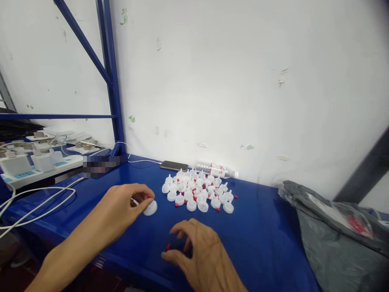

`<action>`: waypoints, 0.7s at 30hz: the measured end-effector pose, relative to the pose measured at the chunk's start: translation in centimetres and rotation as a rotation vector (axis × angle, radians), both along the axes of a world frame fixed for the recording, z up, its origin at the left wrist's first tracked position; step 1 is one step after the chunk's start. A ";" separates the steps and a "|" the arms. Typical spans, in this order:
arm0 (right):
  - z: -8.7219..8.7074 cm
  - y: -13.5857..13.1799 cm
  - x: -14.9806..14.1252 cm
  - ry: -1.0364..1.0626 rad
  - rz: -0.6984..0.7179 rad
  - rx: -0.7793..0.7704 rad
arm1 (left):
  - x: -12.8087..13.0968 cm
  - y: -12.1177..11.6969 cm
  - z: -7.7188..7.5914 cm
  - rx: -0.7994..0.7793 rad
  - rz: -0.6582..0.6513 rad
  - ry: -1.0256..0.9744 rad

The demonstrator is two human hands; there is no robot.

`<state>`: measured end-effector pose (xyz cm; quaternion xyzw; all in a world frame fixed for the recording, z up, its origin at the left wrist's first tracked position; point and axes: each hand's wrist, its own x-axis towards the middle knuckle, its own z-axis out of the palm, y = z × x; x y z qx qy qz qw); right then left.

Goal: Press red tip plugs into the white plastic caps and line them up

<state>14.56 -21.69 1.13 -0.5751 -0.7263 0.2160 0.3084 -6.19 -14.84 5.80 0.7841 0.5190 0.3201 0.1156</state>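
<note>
My left hand is closed in a pinch at the left of the pile. A bit of red, apparently a small red tip cap, shows at its fingertips, just above a white nozzle cap; whether the two are joined is hidden. Near the front edge of the table, my right hand has its thumb and fingers curved apart. Another small red tip cap is close to the right thumb tip. Beyond both hands lies a loose heap of white nozzle caps with red tip caps scattered among them.
Behind the heap, a phone on a cable and a clear plastic bottle lie by the wall. Power strips with white chargers and looped cables are at the left. A grey plastic bag covers the right side of the blue table.
</note>
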 end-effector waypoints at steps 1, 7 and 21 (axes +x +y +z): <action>-0.2 0.1 -0.6 -0.033 0.021 -0.003 | -0.6 0.3 -0.1 -0.024 0.008 0.060; -0.7 1.0 -1.2 -0.184 -0.003 -0.020 | -2.1 2.4 -2.3 -0.128 0.053 0.243; -0.3 1.6 6.3 -0.128 -0.187 0.037 | 2.4 -0.5 -2.6 0.169 0.102 0.271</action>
